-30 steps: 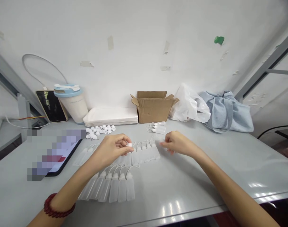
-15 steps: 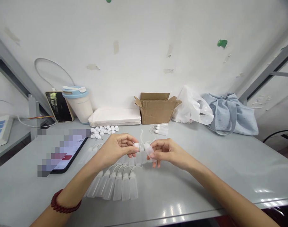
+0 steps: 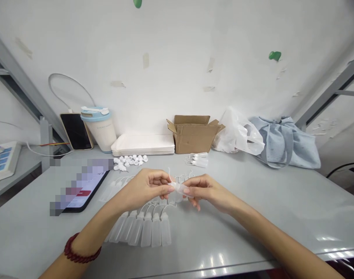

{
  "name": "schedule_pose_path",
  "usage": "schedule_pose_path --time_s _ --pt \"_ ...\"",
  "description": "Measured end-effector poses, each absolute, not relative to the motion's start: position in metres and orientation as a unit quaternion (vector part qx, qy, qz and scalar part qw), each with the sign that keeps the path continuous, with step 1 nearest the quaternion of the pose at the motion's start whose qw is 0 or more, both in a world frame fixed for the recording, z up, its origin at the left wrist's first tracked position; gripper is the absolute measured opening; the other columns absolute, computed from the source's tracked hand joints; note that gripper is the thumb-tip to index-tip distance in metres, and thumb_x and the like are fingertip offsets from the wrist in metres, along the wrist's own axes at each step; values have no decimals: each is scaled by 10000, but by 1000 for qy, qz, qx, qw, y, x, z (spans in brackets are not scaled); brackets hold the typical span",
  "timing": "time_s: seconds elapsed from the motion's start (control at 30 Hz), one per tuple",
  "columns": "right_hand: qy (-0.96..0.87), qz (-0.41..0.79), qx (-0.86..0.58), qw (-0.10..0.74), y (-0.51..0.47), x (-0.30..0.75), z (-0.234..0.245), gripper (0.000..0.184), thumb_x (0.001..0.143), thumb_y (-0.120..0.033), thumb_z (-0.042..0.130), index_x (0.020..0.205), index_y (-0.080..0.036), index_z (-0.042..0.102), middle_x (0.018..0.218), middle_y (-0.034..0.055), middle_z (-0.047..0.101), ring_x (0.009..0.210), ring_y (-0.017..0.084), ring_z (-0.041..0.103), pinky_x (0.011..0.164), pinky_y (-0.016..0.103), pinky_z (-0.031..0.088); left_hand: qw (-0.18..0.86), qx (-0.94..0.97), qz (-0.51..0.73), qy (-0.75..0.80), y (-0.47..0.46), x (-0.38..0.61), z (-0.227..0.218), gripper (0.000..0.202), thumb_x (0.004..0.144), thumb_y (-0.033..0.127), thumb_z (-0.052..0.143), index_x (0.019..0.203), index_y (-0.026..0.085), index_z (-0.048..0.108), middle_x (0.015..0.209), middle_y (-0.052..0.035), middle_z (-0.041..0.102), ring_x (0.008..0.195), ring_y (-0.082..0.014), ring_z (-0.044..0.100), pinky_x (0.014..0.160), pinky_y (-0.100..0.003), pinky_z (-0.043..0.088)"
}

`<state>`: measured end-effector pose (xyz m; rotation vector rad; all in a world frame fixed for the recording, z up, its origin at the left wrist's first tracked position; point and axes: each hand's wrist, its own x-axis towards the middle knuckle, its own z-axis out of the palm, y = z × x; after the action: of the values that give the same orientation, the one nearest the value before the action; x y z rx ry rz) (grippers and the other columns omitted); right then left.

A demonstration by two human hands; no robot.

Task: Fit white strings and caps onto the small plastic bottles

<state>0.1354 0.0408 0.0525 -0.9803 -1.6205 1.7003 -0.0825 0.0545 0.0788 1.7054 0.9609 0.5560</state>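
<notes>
Between thumb and fingers, my right hand (image 3: 208,193) grips a small translucent plastic bottle (image 3: 181,188), tilted with its neck toward the left. My left hand (image 3: 152,186) is closed in a pinch at that neck, on a white cap that its fingertips mostly hide. A thin pale tube (image 3: 169,174) sticks up by the left fingertips. Below my hands, similar bottles (image 3: 156,231) with curved thin tubes at their tops lie in a row. Another row of bottles (image 3: 114,189) lies behind, partly covered by my left forearm and hands.
Loose white caps (image 3: 133,159) are heaped at the back left, near a large phone (image 3: 86,190). A few more bottles (image 3: 199,159) lie before an open cardboard box (image 3: 194,138). Along the wall stand a cup (image 3: 100,131), white stack (image 3: 143,144), plastic bag (image 3: 238,133) and blue bag (image 3: 299,143).
My hands have come together, bringing the cap from beside the bottle to its neck. The bottle has tipped from steeply slanted to nearly level. The view has shifted slightly.
</notes>
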Motion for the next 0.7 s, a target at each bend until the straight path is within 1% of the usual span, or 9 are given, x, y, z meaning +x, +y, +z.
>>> schedule_pose_path --time_s 0.1,0.17,0.3,0.43,0.5,0.57,0.7 --pt "-597 633 -388 305 41 134 53 271 787 -377 633 886 -127 671 688 13 608 475 59 491 453 193 424 519 721 225 401 56 -82 76 246 791 406 601 821 168 655 660 -4 632 640 -139 602 632 -249 501" --pt "-591 641 -383 308 40 133 53 289 795 -393 619 913 -129 640 722 27 633 450 56 494 431 194 420 515 724 222 401 56 -81 74 251 797 410 590 820 170 658 658 -6 635 641 -142 604 631 -249 498" --pt "-581 649 -370 322 40 131 51 299 797 -423 610 911 -152 558 670 9 633 405 58 487 396 190 406 517 724 228 396 57 -81 72 221 795 384 590 815 174 656 691 -17 658 640 -146 607 641 -262 502" --pt "-572 658 -364 327 39 131 49 298 812 -444 586 901 -173 499 629 -9 621 381 60 476 365 179 386 516 715 254 398 55 -79 69 163 767 328 619 819 176 649 833 -37 667 690 -153 610 651 -270 507" --pt "-569 661 -361 331 39 132 48 289 823 -444 574 905 -181 487 621 -15 617 374 58 466 358 175 380 510 709 272 403 55 -77 68 153 754 304 628 832 175 649 873 -40 655 726 -158 607 650 -267 509" --pt "-567 660 -360 338 39 132 47 281 831 -445 563 909 -186 489 622 -17 616 373 55 458 356 172 379 508 704 285 406 55 -75 69 156 747 297 633 840 173 649 865 -36 646 743 -161 606 649 -264 512" --pt "-565 662 -353 344 40 133 46 273 837 -450 558 902 -191 502 635 -17 618 383 56 463 359 170 385 522 702 280 396 56 -73 71 177 776 327 613 842 168 653 798 -26 652 696 -147 609 663 -262 517"
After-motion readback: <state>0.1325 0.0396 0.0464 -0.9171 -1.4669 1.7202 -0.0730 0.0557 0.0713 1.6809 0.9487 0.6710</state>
